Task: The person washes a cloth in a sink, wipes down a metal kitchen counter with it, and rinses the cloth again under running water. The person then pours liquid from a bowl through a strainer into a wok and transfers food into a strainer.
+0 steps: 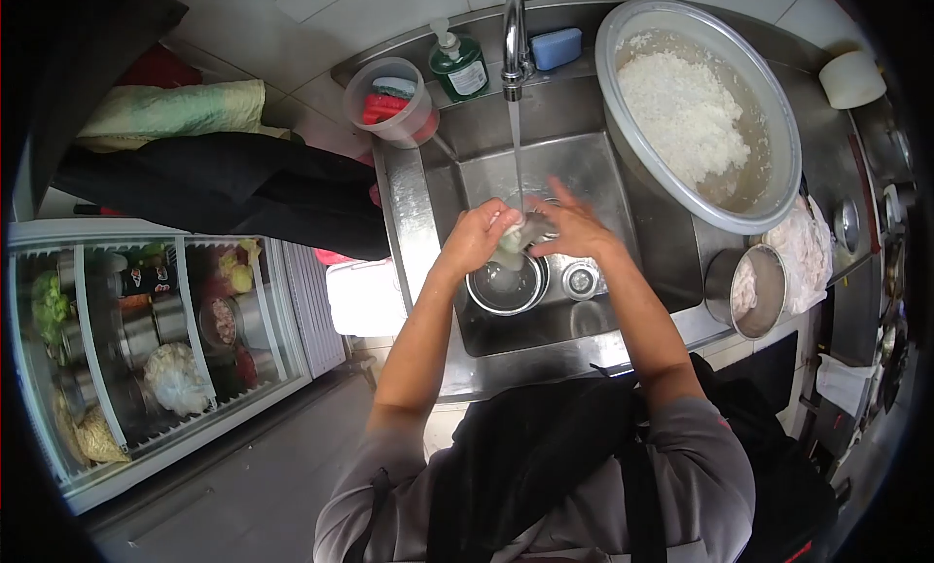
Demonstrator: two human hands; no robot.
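Note:
Water runs from the curved faucet (514, 52) into the steel sink (584, 164). My left hand (479, 234) has its fingers closed on a pale, wet item (511, 240) beside the stream; what the item is, I cannot make out. Close to it on the right, my right hand (574, 230) has its fingers spread under the running water. Below both hands a round metal bowl (506, 292) stands in the sink. The round drain fitting (581, 281) lies just right of the bowl.
A large tub (778, 188) of white shreds in liquid stands on the right rim. Behind the sink are a container of sponges (394, 125), a green soap bottle (459, 67) and a blue sponge (556, 49). A metal pot (764, 295) sits lower right; a glass-door fridge (292, 315) stands left.

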